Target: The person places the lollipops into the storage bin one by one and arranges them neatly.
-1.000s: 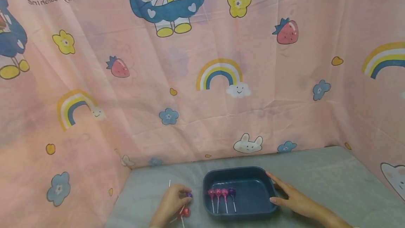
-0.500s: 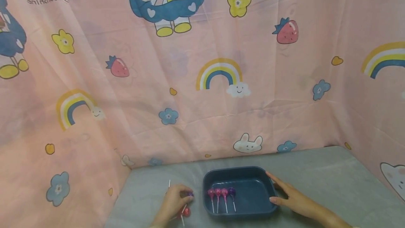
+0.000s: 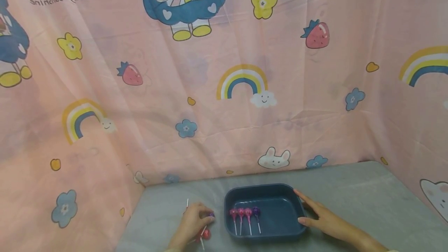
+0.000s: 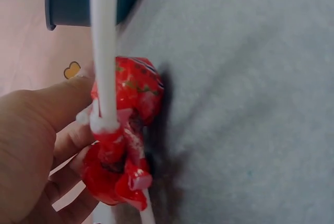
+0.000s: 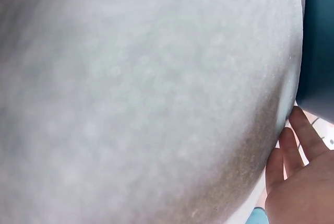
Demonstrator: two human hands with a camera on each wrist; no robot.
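Note:
My left hand (image 3: 190, 223) pinches a purple lollipop (image 3: 211, 214) left of the dark blue tray (image 3: 266, 238). Its stick is largely hidden by the hand. Red lollipops (image 4: 138, 85) with white sticks lie by that hand; in the head view, one red candy (image 3: 207, 234) shows below the thumb. Inside the tray, on its left half, several lollipops form a row: pink ones (image 3: 241, 212) and a purple one (image 3: 256, 211) at the row's right end. My right hand (image 3: 325, 221) touches the tray's right side with extended fingers, the thumb on the rim.
A grey cloth surface (image 3: 350, 197) lies under everything. Behind it and at both sides hangs a pink printed curtain (image 3: 157, 88). A white stick (image 3: 187, 203) pokes up behind my left hand.
The purple lollipop at my left fingertips has shifted slightly to the right, and those fingers have moved a little. My right hand and the tray stay put.

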